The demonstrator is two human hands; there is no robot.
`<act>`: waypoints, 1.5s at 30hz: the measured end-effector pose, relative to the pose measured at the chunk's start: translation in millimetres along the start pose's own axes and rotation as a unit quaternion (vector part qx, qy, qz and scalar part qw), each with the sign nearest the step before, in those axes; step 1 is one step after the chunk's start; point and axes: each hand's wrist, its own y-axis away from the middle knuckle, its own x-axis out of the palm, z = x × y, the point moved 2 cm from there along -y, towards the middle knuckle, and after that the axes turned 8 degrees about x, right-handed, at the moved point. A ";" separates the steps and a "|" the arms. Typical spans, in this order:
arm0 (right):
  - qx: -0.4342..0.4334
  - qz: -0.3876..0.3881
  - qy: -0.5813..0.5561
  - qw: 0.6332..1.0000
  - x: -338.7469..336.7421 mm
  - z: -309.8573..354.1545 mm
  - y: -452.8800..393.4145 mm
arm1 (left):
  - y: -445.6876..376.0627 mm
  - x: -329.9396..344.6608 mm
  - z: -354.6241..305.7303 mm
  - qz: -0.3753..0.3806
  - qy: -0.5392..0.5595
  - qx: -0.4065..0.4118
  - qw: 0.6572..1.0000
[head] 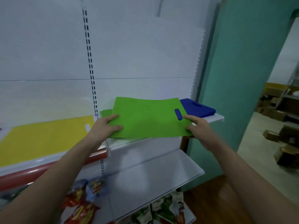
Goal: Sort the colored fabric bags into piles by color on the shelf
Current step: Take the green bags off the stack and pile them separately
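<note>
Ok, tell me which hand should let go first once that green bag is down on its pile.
Probably the right hand: it pinches only the green bag's near corner by the handle slot. The left hand lies over the edge nearest the green pile, so it can steady and align.

A flat green bag [148, 120] with a slot handle sits held over the shelf [216, 118], atop another green one. Blue bags [197, 108] lie far right, a yellow bag [43, 138] left.
</note>
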 end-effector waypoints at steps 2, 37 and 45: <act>-0.012 0.015 0.019 1.000 13.0 5.5 -29.3 | -20.8 -7.0 4.7 -0.013 -0.023 -0.006 1.000; -0.241 0.280 0.244 0.897 100.0 53.2 -149.9 | -27.7 22.1 15.0 -0.073 -0.479 -0.184 0.855; -0.331 0.385 0.146 0.849 177.6 87.0 -45.9 | 65.2 -29.9 -35.4 -0.194 -0.471 -0.240 0.826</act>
